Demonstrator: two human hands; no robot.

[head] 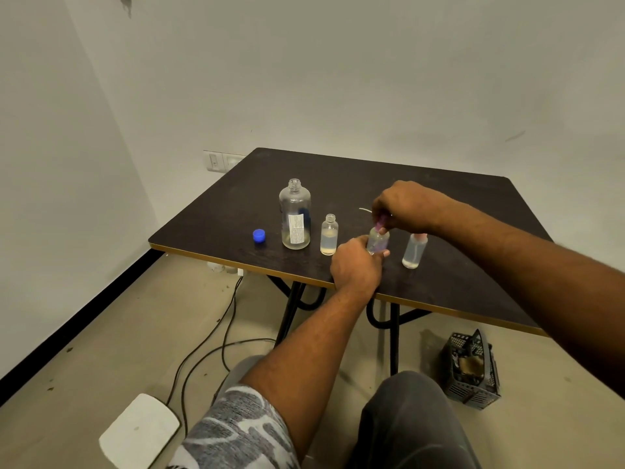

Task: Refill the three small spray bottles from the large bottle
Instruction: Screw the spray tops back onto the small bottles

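Note:
The large clear bottle stands uncapped on the dark table, with only a little liquid at its bottom. Its blue cap lies to its left. Right of it stands an open small bottle, about half full. My left hand grips the middle small bottle by its body. My right hand pinches the pink spray top at that bottle's neck. A third small bottle with a pink top stands further right, partly behind my right forearm.
A thin white tube lies on the table behind my right hand. Under the table run black cables. A dark plastic basket sits on the floor at the right, and a white pad at the lower left.

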